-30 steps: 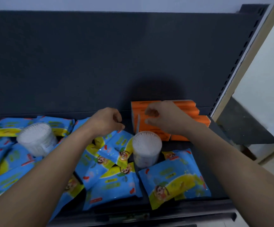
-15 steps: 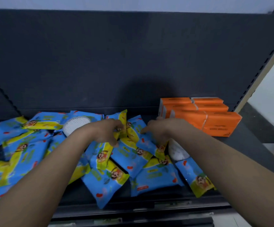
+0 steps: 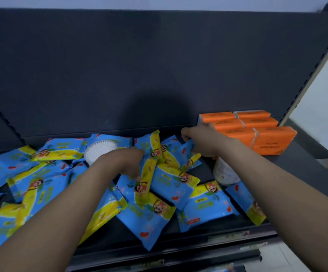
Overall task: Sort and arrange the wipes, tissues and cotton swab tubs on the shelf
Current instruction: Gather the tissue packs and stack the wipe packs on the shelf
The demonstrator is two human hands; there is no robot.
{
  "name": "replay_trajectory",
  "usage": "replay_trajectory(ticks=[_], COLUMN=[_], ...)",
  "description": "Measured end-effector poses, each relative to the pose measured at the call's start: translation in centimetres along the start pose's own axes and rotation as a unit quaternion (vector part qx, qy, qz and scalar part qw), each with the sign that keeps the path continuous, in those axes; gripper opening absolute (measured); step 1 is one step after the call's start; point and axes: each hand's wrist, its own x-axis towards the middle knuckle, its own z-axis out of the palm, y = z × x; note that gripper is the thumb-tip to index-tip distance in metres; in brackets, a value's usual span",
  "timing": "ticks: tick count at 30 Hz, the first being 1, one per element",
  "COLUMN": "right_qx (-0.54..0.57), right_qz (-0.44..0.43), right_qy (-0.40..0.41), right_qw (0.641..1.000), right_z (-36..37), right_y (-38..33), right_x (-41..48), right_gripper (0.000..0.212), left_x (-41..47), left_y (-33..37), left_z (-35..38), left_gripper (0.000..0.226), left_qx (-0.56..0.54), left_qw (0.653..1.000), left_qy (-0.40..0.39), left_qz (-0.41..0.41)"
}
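On the dark metal shelf (image 3: 306,165), my left hand (image 3: 129,163) and right hand (image 3: 202,143) each grip blue-and-yellow plastic wipe packets (image 3: 151,154), gathering them; next, I reckon, comes stacking them together.

Dim, bluish light; a soft shadow falls on the shelf back panel (image 3: 155,112), edges bow, detail slightly blurred

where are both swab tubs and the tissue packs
left swab tub (image 3: 100,151), head view, white top
right swab tub (image 3: 225,173), head view, side wall
tissue packs (image 3: 275,132), head view, front pack's top
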Motion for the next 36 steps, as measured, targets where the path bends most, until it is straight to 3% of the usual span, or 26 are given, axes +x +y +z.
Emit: replay_trajectory(ticks=[4, 9, 14, 16, 19, 22, 23, 26, 31, 33, 36], right_qx=[0.079, 0.174, 0.222, 0.234, 0.278, 0.364, 0.394, 0.474, 0.556, 0.561, 0.579], right_qz=[0.035, 0.054, 0.031, 0.020, 0.019, 0.029, 0.028, 0.000, -0.053, -0.086, -0.135], right_qy=[0.066, 0.102, 0.109, 0.116, 0.133, 0.152, 0.152, 0.148, 0.121, 0.112, 0.094], right_qw=[0.994, 0.978, 0.969, 0.965, 0.951, 0.918, 0.906, 0.868, 0.821, 0.815, 0.798], right_z=[-0.1, 0.0, 0.2, -0.1, -0.8, -1.6, -1.9, -2.7, -4.0, -4.7, -5.3], right_y=[-0.3, -0.4, 0.0, 0.1, 0.2, 0.1, -0.1, -1.7, -7.4, -10.3, -15.1], right_x=[-0.2, -0.5, 0.1, 0.6, 1.4, 2.4, 2.7, 3.7, 4.2, 4.0, 3.7], right_gripper=[0.021, 0.033, 0.029, 0.026, 0.024, 0.018, 0.017, 0.017, 0.024, 0.022, 0.016], left_x=[0.2, 0.6, 0.3, -0.1, -1.2, -2.7, -3.4, -6.1, -10.9, -13.0, -16.5], left_y=[0.2, 0.2, 0.1, 0.5, 1.0, 0.8, 0.7, -0.2, -2.5, -4.0, -6.9], left_z=[-0.3, -0.2, 0.0, 0.1, -0.5, -1.2, -1.4, -1.9, -0.4, 1.1, 3.8], left_gripper=[0.085, 0.092, 0.110, 0.099, 0.050, 0.012, 0.009, 0.009, 0.020, 0.030, 0.033], left_qx=[-0.001, -0.024, -0.135, -0.196, -0.253, -0.368, -0.404, -0.483, -0.611, -0.626, -0.632], left_qw=[1.000, 0.999, 0.990, 0.977, 0.955, 0.909, 0.888, 0.825, 0.680, 0.648, 0.627], left_qy=[-0.009, -0.034, 0.004, 0.051, 0.117, 0.178, 0.201, 0.275, 0.381, 0.410, 0.434], left_qz=[-0.006, -0.016, -0.045, -0.073, -0.096, -0.084, -0.083, -0.101, -0.139, -0.143, -0.141])
